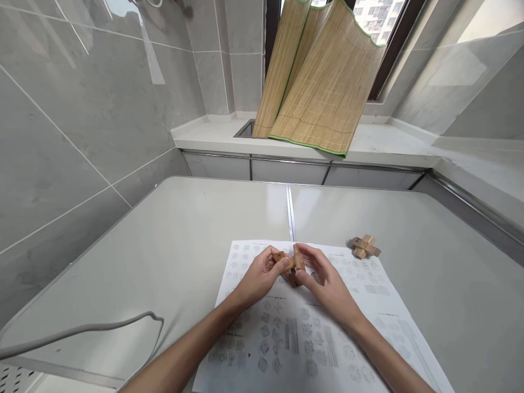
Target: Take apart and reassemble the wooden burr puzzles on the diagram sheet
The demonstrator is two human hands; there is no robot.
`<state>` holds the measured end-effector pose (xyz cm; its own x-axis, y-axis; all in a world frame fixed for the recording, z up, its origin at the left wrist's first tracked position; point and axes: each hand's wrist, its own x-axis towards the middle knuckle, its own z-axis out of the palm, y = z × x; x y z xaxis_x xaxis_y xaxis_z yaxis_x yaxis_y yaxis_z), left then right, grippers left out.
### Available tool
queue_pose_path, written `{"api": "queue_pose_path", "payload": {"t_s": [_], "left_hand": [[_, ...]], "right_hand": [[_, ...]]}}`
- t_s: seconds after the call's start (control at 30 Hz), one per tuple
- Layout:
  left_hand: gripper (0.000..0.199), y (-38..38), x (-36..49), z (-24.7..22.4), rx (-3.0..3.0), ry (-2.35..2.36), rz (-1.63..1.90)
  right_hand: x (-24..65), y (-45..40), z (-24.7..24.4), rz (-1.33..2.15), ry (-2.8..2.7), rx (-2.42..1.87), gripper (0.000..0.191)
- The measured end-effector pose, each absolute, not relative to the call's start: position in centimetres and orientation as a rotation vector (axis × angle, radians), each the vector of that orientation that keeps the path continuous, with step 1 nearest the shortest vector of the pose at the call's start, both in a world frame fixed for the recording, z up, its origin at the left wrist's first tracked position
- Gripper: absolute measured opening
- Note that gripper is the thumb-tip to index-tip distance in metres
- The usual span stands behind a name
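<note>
Between my two hands, above the printed sheet, is a brown wooden burr puzzle (293, 277) made of interlocking notched pieces. My left hand (262, 273) pinches its left side between thumb and fingers. On the right side, my right hand (325, 275) grips an upright wooden piece (298, 258) of it, thumb in front and fingers behind. Parts of the puzzle are hidden by my fingers. Under both hands lies a large white instruction sheet (286, 349) with rows of small diagrams; its print is too small to read.
Another wooden burr puzzle (365, 246), cross-shaped, rests at the sheet's upper right corner. A grey cable (82, 328) runs over the left front of the pale table (196, 218). Behind the table, a bamboo mat (319, 87) leans on a white counter (208, 134) below the window.
</note>
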<state>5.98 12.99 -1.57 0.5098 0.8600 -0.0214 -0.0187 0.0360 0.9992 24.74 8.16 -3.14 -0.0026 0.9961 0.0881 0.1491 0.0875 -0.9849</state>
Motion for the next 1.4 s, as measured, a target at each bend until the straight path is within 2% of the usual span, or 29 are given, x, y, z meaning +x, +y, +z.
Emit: {"api": "queue_pose_path", "payload": {"t_s": [0.3, 0.6, 0.77, 0.93, 1.1, 1.27, 1.4], "left_hand": [[0.032, 13.1, 6.0, -1.6, 1.353, 0.779, 0.881], [0.043, 12.7, 5.7, -1.5, 1.333, 0.757, 0.804], [0.043, 12.1, 5.9, -1.7, 1.359, 0.757, 0.795], [0.033, 11.6, 6.8, -1.6, 1.272, 0.789, 0.962], [0.047, 11.5, 6.7, -1.1, 1.308, 0.836, 0.916], [0.052, 11.8, 6.3, -0.9, 1.398, 0.849, 0.895], [0.057, 11.9, 6.2, -0.8, 1.380, 0.843, 0.822]], "right_hand": [[24.2, 8.1, -4.1, 1.079, -1.411, -1.251, 0.065], [23.8, 7.9, -3.4, 1.457, -1.083, -1.029, 0.068], [23.8, 7.6, -3.1, 1.462, -1.034, -1.029, 0.067], [23.6, 7.7, -2.8, 1.416, -1.017, -1.020, 0.063], [23.4, 7.7, -2.8, 1.425, -1.027, -1.010, 0.066], [23.3, 7.3, -2.7, 1.442, -1.058, -1.031, 0.071], [23.2, 7.0, -2.4, 1.312, -1.113, -1.081, 0.066]]}}
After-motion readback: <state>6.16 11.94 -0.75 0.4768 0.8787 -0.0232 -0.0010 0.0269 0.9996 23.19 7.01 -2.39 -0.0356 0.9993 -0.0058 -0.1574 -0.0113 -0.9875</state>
